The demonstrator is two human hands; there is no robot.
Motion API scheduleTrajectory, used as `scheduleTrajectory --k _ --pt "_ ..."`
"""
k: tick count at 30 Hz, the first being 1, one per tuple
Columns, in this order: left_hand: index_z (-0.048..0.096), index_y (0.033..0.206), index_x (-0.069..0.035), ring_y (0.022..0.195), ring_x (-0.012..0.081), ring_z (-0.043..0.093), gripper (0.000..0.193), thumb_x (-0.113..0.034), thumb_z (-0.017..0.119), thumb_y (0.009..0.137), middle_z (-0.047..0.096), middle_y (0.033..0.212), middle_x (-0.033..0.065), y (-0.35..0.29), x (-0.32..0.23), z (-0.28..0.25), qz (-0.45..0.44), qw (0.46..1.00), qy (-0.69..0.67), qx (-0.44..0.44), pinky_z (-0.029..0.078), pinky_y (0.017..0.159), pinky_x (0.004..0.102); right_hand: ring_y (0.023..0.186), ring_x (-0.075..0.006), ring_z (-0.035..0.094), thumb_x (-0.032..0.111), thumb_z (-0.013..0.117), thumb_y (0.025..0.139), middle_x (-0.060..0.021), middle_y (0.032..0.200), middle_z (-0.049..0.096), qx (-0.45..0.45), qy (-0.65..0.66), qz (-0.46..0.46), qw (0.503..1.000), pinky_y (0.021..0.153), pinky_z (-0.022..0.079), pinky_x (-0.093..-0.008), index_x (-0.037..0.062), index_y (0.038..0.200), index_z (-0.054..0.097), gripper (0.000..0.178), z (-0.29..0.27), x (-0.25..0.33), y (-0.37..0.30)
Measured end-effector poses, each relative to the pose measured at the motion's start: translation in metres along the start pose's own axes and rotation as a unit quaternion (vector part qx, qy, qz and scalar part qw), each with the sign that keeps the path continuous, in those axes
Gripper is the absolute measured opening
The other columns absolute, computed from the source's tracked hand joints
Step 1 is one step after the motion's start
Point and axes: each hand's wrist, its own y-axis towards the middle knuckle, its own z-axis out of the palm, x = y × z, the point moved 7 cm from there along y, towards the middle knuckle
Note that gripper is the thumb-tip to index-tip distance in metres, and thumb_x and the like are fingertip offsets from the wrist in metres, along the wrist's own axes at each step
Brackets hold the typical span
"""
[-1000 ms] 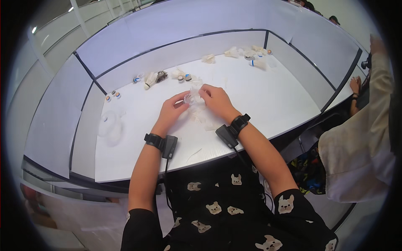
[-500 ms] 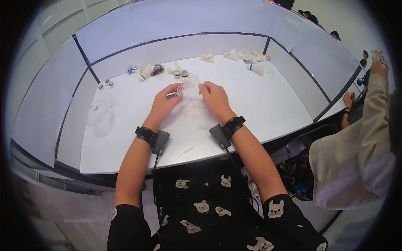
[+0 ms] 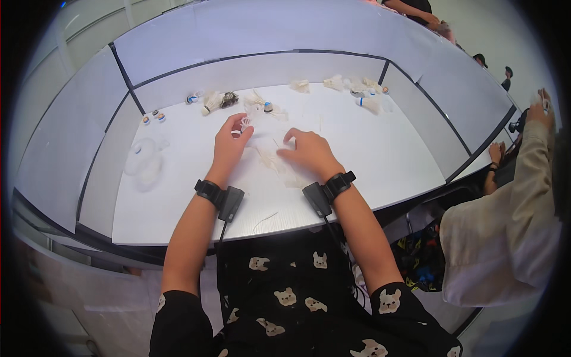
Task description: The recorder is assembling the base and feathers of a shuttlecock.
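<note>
A small white openwork piece, perhaps part of a shuttlecock (image 3: pixel 245 122), is pinched between the thumb and fingers of my left hand (image 3: pixel 229 143). My right hand (image 3: pixel 310 153) hovers over the table with thumb and forefinger apart and nothing visible between them. Loose white feathers (image 3: pixel 269 159) lie on the table just left of its fingertips. Beyond my hands, a shuttlecock with a blue band (image 3: pixel 268 107) lies among pale feather pieces.
White panels with black edging wall in the white table (image 3: pixel 380 172). Several cork bases (image 3: pixel 160 118) sit at the left, near a clear plastic piece (image 3: pixel 143 163). More shuttlecocks (image 3: pixel 369 105) lie along the back. A person's sleeve (image 3: pixel 529 154) is at the right.
The white feather sheet that was between my hands is no longer held up. My right hand has moved slightly nearer to me, its fingers spreading. My left hand keeps the openwork piece.
</note>
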Motion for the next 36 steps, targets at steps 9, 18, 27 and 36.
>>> scheduleTrajectory --k 9,18,27,36 --pt "0.063 0.124 -0.007 0.093 0.0148 0.062 0.039 -0.019 0.071 0.088 0.069 0.106 0.0072 0.000 -0.001 0.003 -0.012 1.000 0.004 0.008 0.051 0.076 0.0288 0.087 -0.0327 0.067 0.028 0.068 0.087 -0.0151 0.086 0.070 0.018 -0.001 0.000 1.000 0.079 0.051 -0.0432 0.0064 0.092 0.068 0.022 0.006 -0.005 0.005" --pt "0.063 0.125 -0.008 0.096 0.0138 0.062 0.038 -0.021 0.070 0.090 0.067 0.107 0.0069 -0.002 -0.005 0.003 -0.017 0.999 0.011 0.026 0.050 0.079 0.0295 0.087 -0.0331 0.067 0.029 0.067 0.075 -0.0148 0.087 0.070 0.066 -0.034 0.028 0.997 0.080 0.051 -0.0422 0.0104 0.099 0.065 0.031 -0.005 -0.002 -0.001" --pt "0.064 0.123 -0.007 0.091 0.0146 0.061 0.040 -0.021 0.073 0.087 0.068 0.107 0.0089 -0.002 0.001 0.005 -0.014 1.000 -0.010 0.025 0.051 0.075 0.0288 0.089 -0.0309 0.068 0.026 0.066 0.072 -0.0119 0.087 0.072 0.086 -0.060 0.019 0.994 0.080 0.053 -0.0403 0.0116 0.087 0.071 0.021 0.000 -0.005 0.000" --pt "0.063 0.125 -0.008 0.088 0.0119 0.061 0.037 -0.019 0.072 0.090 0.065 0.099 0.0047 -0.002 0.010 0.006 0.011 1.000 -0.007 0.022 0.052 0.075 0.0275 0.085 -0.0329 0.068 0.027 0.067 0.071 -0.0137 0.083 0.072 0.051 -0.067 -0.043 0.996 0.077 0.053 -0.0410 0.0094 0.081 0.072 0.021 -0.006 0.006 -0.002"
